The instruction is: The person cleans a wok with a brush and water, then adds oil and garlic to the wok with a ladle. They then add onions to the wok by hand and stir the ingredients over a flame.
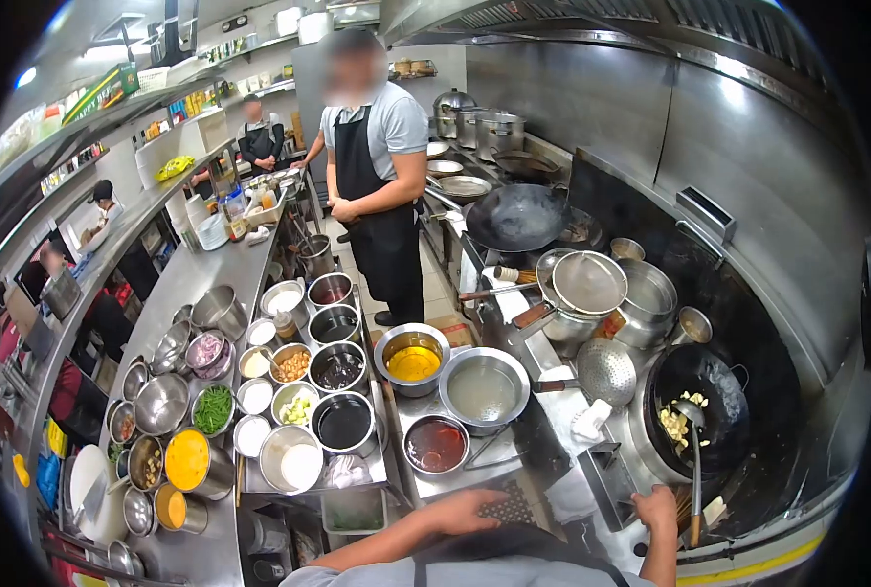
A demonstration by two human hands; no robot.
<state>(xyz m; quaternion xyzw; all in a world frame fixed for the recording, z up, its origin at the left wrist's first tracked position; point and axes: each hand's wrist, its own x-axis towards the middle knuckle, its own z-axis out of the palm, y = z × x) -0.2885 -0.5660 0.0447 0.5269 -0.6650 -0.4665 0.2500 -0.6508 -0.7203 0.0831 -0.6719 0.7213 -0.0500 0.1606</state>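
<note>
My left hand [467, 513] hovers over a perforated metal plate [510, 501] at the bottom centre, fingers spread and holding nothing. At the lower right, my right hand [654, 507] is beside the wok station, its fingers curled near a metal box [607, 479]; what they hold, if anything, is hidden. A black wok [729, 391] to the right holds pale yellow pieces [674, 427]. A ladle [695, 460] rests in the wok, its wooden handle end lying to the right of my right hand.
Pots of red sauce [435, 444], cloudy liquid [483, 387] and yellow oil [413, 362] stand ahead. Ingredient containers fill the left counter [222, 548]. A skimmer [606, 372] and strainers lie beside the stove. A person in a black apron [384, 225] stands in the aisle.
</note>
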